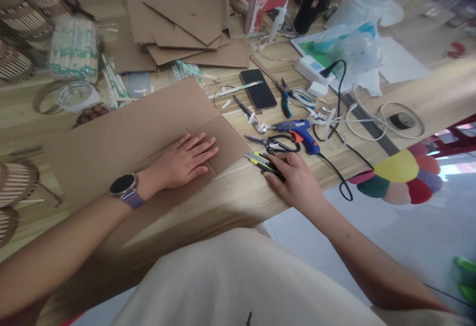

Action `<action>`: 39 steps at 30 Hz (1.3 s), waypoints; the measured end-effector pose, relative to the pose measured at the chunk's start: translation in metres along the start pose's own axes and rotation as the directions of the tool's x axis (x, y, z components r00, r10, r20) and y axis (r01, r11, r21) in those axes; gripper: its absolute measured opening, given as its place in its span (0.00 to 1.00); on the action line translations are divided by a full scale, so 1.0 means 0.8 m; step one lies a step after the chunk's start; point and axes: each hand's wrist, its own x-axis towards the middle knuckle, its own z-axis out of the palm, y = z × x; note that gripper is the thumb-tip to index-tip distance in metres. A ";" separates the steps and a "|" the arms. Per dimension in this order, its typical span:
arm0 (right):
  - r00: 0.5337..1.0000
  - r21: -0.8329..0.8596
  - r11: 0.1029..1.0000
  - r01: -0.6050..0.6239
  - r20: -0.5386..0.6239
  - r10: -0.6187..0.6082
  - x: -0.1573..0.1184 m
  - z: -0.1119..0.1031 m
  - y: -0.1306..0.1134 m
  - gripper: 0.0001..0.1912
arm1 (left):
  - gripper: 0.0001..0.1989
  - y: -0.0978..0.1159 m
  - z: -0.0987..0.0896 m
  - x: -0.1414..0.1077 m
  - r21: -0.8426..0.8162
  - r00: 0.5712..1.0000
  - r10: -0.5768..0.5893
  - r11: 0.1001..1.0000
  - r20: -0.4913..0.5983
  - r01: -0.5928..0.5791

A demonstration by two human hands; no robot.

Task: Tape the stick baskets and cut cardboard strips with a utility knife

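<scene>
My left hand (188, 160) lies flat with fingers stretched on a large creased sheet of cardboard (148, 118), and a watch is on that wrist. At the table's front edge, my right hand (295, 177) grips a yellow and black utility knife (260, 160) between thumb and fingers. The knife lies along the tabletop, its blade end pointing at the cardboard's right corner. Just beyond it are black-handled scissors (277, 142) and a blue hot glue gun (299, 130) with an orange trigger. My palm hides the knife's rear end.
A phone (258, 89), pliers (285, 100) and a white power strip (314, 71) lie farther back. Cut cardboard pieces (178, 14) are stacked at the back. Bundled wooden sticks (73, 48) and a tape roll (80, 95) stand left. Black cord (336, 170) hangs over the right edge.
</scene>
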 end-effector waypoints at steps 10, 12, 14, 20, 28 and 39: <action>0.998 0.065 0.998 0.023 0.052 -0.027 -0.011 0.012 -0.017 0.24 | 0.29 0.001 0.005 0.005 -0.023 0.999 -0.029 0.999 -0.017 0.028; 0.998 0.076 0.997 0.022 0.058 -0.026 -0.009 0.013 -0.021 0.24 | 0.29 0.001 0.005 0.005 -0.036 0.999 -0.027 0.999 -0.029 0.026; 0.997 0.101 0.995 0.023 0.067 -0.030 -0.004 0.014 -0.023 0.23 | 0.28 0.001 0.005 0.006 -0.045 0.999 -0.028 0.999 -0.039 0.026; 1.000 0.077 0.997 0.004 -0.008 -0.003 0.010 0.016 -0.017 0.22 | 0.28 0.013 0.004 0.023 -0.036 0.996 -0.068 0.997 -0.060 0.066; 1.000 0.057 0.998 0.016 -0.005 -0.016 -0.008 0.017 -0.023 0.23 | 0.27 0.017 0.000 0.035 -0.089 0.991 -0.114 0.990 -0.068 0.108; 0.999 0.118 0.993 0.029 0.032 -0.033 -0.016 0.015 -0.026 0.23 | 0.30 0.007 0.000 0.030 -0.323 0.971 -0.181 0.938 -0.157 0.123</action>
